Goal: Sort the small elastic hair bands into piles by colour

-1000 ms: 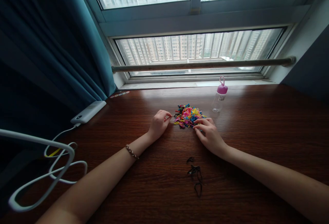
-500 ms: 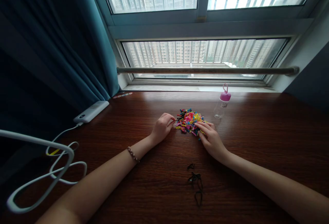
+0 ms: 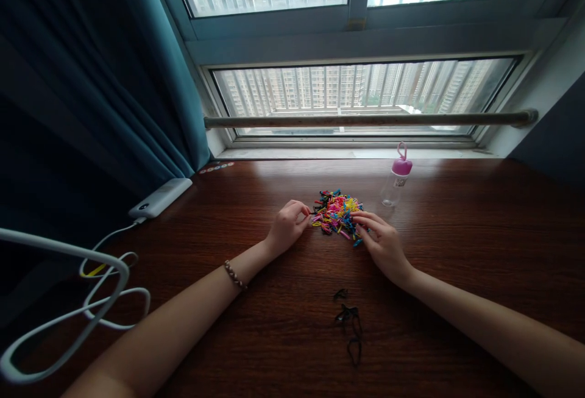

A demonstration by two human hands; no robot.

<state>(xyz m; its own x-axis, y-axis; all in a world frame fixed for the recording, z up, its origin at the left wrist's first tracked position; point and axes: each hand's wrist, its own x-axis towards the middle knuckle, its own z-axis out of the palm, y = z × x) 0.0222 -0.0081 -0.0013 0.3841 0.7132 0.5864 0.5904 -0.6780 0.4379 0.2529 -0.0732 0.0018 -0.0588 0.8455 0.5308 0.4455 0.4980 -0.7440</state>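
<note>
A pile of small multicoloured bands (image 3: 337, 212) lies on the brown wooden table (image 3: 256, 337). At the pile's left edge, my left hand (image 3: 289, 226) pinches a thin dark band between thumb and fingertips. My right hand (image 3: 381, 245) rests at the pile's right side, palm down, its fingers apart and the fingertips touching the bands. Nearer to me, between my forearms, several black bands (image 3: 348, 314) lie loose on the wood.
A clear bottle with a pink lid (image 3: 402, 167) stands behind my right hand. On the left are a white power strip (image 3: 161, 197), a looped white cable (image 3: 122, 276) and a blue curtain (image 3: 178, 111). A metal rail (image 3: 365, 120) crosses the window at the back.
My right hand has shifted slightly to the right, showing more of the pile's right edge. My left hand stays at the left edge. The view has tilted a little.
</note>
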